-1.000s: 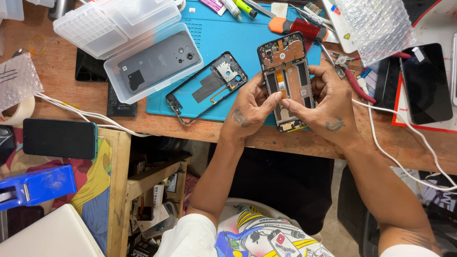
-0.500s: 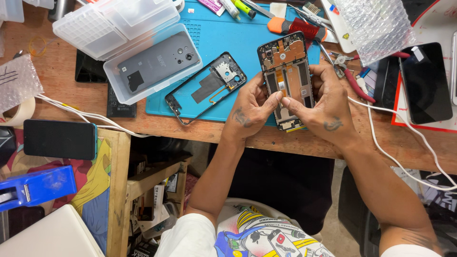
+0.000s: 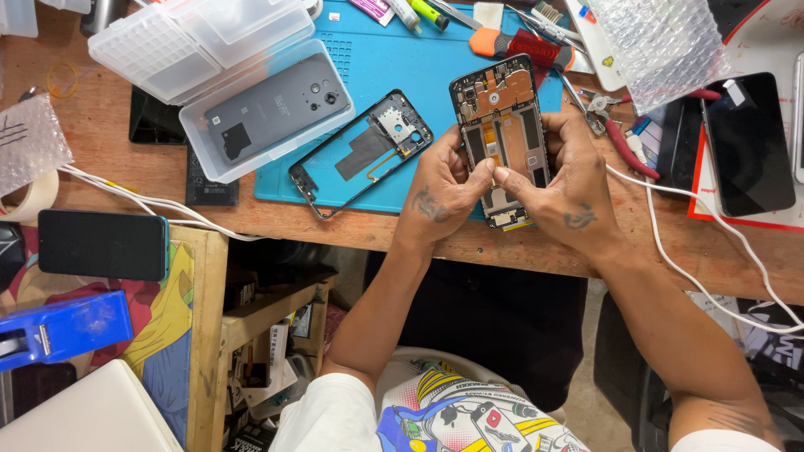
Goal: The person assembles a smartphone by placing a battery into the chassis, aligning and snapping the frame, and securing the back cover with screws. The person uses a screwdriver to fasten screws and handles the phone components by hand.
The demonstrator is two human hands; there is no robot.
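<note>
I hold the opened phone [image 3: 501, 138] between both hands, its bare insides facing up at me. My left hand [image 3: 442, 191] cups its left edge, and my right hand [image 3: 563, 186] wraps the right edge. The two thumbs meet over the lower middle of the board, pressed together on a small part there; what it is I cannot tell. The phone sits tilted above the blue mat [image 3: 377, 63], near the front edge of the desk [image 3: 109, 125].

As I judge it, the strip-down is well along: the back cover [image 3: 272, 107] already lies in a clear tray [image 3: 201, 155] at 10 o'clock, and the mid frame [image 3: 360, 155] lies loose on the mat at 9 o'clock. The board and flex parts are still seated in the phone, so the inside work is left.

Further out, tools [image 3: 519, 42] lie at 12 o'clock, cutters [image 3: 615, 125] and a dark screen [image 3: 745, 142] at 3 o'clock. A white cable [image 3: 670, 243] crosses the wooden desk. A black phone [image 3: 102, 244] rests on a side shelf at 8 o'clock.
</note>
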